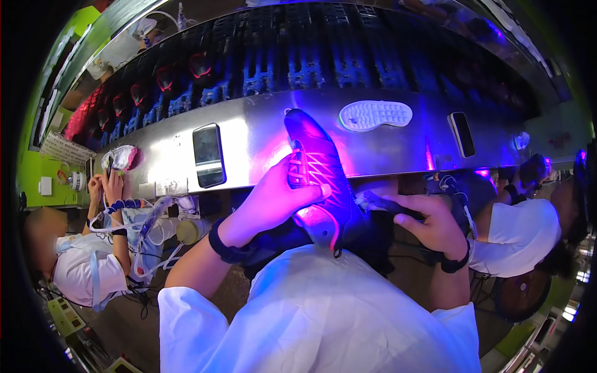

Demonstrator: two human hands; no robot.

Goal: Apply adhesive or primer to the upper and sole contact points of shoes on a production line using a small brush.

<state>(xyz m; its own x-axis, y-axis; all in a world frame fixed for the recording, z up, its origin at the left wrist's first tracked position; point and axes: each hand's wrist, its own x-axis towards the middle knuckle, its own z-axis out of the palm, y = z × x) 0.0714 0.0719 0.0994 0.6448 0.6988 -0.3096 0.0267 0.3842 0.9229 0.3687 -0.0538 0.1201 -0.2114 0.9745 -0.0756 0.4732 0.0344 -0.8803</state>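
A long steel workbench [261,140] runs across in front of me, lit purple, with a dark conveyor [348,56] of black trays behind it. On the bench lie a white shoe sole [375,115], tread up, and two dark phone-like screens [208,155], one left and one right of the shoe I hold. To my left a person in white [81,261] works on a pale shoe [119,158]; another person in white [522,230] sits to my right.

I hold a dark shoe [317,180] above my lap, toe pointing away toward the bench, heel near my chest, its side glowing pink. My left hand [273,202] is wrapped around its left side, fingers closed over the laces. My right hand [432,224] is curled shut around a small dark tool [388,205] just beside the shoe's heel; I cannot tell whether its tip touches the shoe. Both wrists wear black bands.
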